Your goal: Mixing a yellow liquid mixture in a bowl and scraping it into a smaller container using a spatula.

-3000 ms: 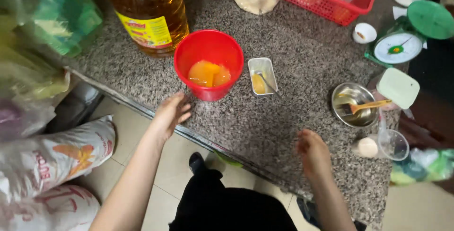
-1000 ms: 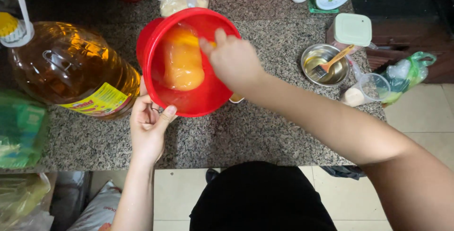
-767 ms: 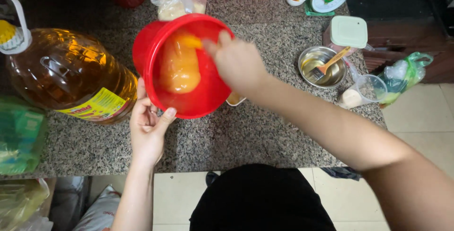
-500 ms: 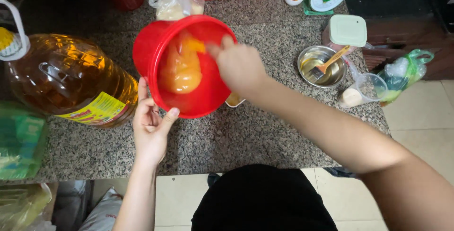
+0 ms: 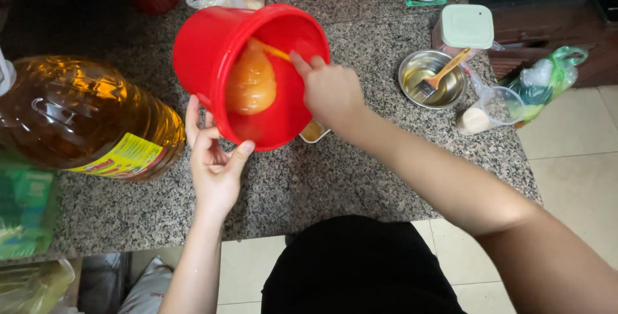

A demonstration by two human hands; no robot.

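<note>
While left hand (image 5: 215, 166) steadies tilted bucket (image 5: 212, 50)

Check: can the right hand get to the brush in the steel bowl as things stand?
Probably yes. The right hand is in the tilted red bucket, but bare counter lies between it and the brush, whose handle sticks out of the steel bowl.
</note>
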